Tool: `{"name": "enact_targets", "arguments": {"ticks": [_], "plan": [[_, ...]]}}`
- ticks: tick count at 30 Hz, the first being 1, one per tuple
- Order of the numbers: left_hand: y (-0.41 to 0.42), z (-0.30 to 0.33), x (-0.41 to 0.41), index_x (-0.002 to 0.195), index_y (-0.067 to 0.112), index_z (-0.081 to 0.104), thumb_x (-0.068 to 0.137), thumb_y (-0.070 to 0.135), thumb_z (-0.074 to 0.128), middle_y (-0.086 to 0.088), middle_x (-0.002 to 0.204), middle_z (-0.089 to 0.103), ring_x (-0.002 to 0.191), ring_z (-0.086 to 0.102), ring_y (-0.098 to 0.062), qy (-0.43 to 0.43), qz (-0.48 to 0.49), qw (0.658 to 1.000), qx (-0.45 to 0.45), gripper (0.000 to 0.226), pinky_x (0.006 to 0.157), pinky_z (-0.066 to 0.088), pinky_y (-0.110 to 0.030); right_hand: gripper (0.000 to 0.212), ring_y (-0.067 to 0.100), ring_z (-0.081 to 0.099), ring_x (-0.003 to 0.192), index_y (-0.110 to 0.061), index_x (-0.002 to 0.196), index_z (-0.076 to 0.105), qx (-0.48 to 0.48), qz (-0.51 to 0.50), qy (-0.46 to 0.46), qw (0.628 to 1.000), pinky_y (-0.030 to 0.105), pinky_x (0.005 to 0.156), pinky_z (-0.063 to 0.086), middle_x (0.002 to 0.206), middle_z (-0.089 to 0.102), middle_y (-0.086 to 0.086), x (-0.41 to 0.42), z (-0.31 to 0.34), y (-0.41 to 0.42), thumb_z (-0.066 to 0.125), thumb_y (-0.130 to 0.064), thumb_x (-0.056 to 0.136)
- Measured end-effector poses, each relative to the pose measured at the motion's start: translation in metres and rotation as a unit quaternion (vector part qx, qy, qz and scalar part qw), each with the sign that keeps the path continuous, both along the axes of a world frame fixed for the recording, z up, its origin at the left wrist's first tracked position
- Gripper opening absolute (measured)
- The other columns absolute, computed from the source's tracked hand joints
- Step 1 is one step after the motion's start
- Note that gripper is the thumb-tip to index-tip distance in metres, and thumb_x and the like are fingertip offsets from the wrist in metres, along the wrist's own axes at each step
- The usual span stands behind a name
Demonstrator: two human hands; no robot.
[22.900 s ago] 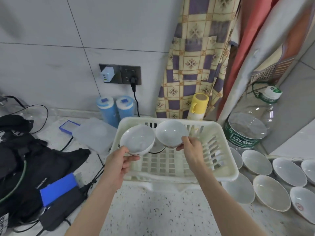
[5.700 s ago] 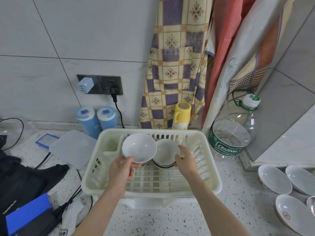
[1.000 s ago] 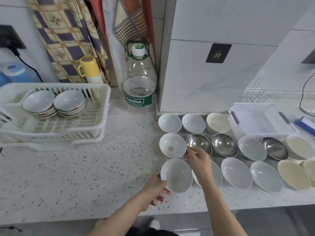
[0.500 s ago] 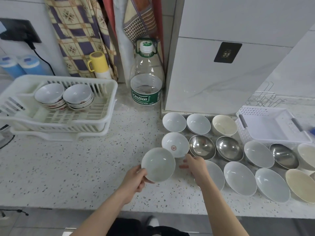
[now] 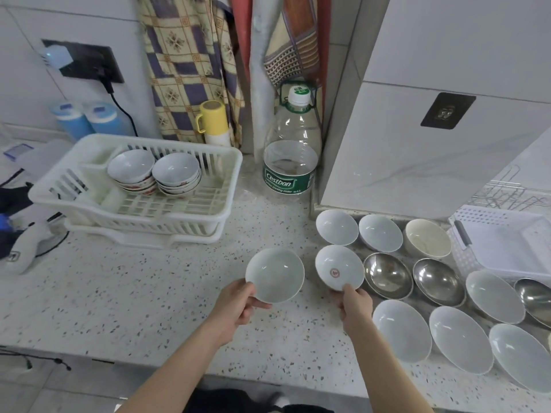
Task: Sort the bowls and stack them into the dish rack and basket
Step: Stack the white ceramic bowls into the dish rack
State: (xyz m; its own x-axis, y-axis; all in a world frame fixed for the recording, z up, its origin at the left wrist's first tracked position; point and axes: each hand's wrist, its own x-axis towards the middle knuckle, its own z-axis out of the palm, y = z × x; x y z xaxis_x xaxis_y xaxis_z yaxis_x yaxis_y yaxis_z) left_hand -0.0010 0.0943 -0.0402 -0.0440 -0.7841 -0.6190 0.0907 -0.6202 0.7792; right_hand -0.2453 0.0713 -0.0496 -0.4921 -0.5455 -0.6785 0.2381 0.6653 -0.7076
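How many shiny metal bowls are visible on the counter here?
3. Two metal bowls sit side by side in the middle row, one just right of the red-marked white bowl, the next beside it. A third is cut off by the right edge; more may lie beyond.

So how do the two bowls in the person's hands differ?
The plain bowl in the left hand has a bare inside; the marked bowl at the right hand bears a red emblem. The plain bowl looks wider and is held apart from the rows. Both are white and upright.
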Motion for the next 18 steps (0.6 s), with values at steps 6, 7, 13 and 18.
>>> {"name": "enact_targets", "arguments": {"ticks": [6, 7, 13, 18], "plan": [[-0.010, 0.015, 0.062, 0.116, 0.015, 0.060, 0.089, 0.009, 0.041, -0.022, 0.087, 0.076, 0.039, 0.028, -0.010, 0.019, -0.008, 0.999, -0.026, 0.033, 0.039, 0.022, -0.021, 0.031, 0.012, 0.036, 0.052, -0.005, 0.114, 0.061, -0.044, -0.086, 0.037, 0.995, 0.026, 0.047, 0.031, 0.078, 0.072, 0.011, 0.047, 0.011, 0.004, 0.051, -0.015, 0.087], [-0.012, 0.020, 0.075, 0.115, 0.014, 0.061, 0.088, 0.009, 0.041, -0.022, 0.087, 0.076, 0.039, 0.026, -0.011, 0.022, -0.008, 0.999, -0.033, 0.034, 0.039, 0.022, -0.022, 0.030, 0.012, 0.033, 0.050, -0.006, 0.112, 0.062, -0.057, -0.096, 0.039, 0.993, 0.026, 0.045, 0.029, 0.077, 0.073, 0.011, 0.060, 0.016, 0.004, 0.050, -0.015, 0.086], [-0.035, 0.058, 0.159, 0.108, 0.010, 0.062, 0.078, 0.017, 0.048, -0.028, 0.085, 0.073, 0.036, 0.024, -0.009, 0.062, 0.040, 0.993, -0.097, 0.034, 0.036, 0.021, -0.020, 0.014, 0.011, 0.025, 0.044, -0.011, 0.085, 0.063, -0.185, -0.076, 0.039, 0.979, 0.021, 0.038, 0.023, 0.071, 0.073, 0.013, 0.146, 0.074, -0.021, 0.050, -0.011, 0.083], [-0.058, 0.088, 0.238, 0.086, 0.010, 0.057, 0.071, 0.018, 0.049, -0.029, 0.081, 0.069, 0.034, 0.026, -0.007, 0.074, 0.115, 0.977, -0.165, 0.019, 0.036, 0.017, -0.019, 0.014, 0.004, 0.033, 0.040, -0.017, 0.083, 0.064, -0.250, 0.032, 0.058, 0.966, 0.020, 0.040, 0.029, 0.073, 0.074, 0.011, 0.217, 0.109, -0.054, 0.051, -0.012, 0.082]]}}
